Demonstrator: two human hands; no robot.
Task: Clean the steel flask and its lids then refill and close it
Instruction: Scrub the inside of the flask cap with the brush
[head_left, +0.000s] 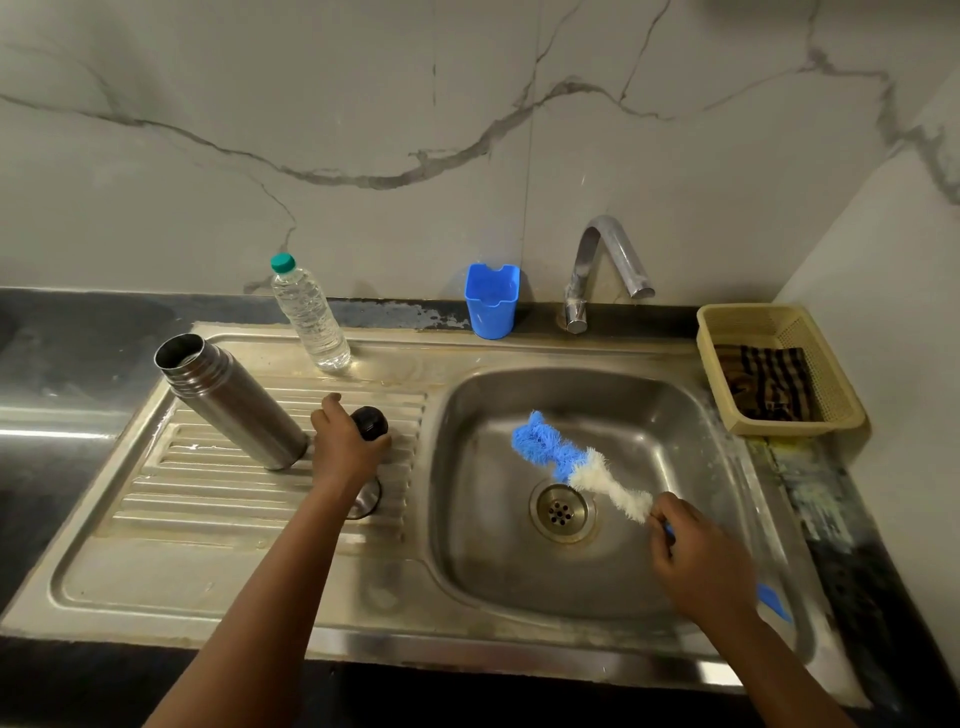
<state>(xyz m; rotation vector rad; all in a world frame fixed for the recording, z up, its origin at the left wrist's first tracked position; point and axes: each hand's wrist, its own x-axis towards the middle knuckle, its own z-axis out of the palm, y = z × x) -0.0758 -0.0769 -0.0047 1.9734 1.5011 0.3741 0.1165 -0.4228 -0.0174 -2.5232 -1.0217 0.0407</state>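
Note:
The open steel flask stands on the ribbed drainboard at the left, with no lid on its mouth. My left hand curls around a small black lid just right of the flask. A steel cap lies on the drainboard, partly hidden under my left wrist. My right hand grips the blue handle of a bottle brush, whose blue and white bristles hang over the sink basin above the drain.
A clear water bottle with a green cap stands behind the flask. A blue plastic cup and the tap are at the back edge. A beige basket holding a striped cloth sits right of the basin.

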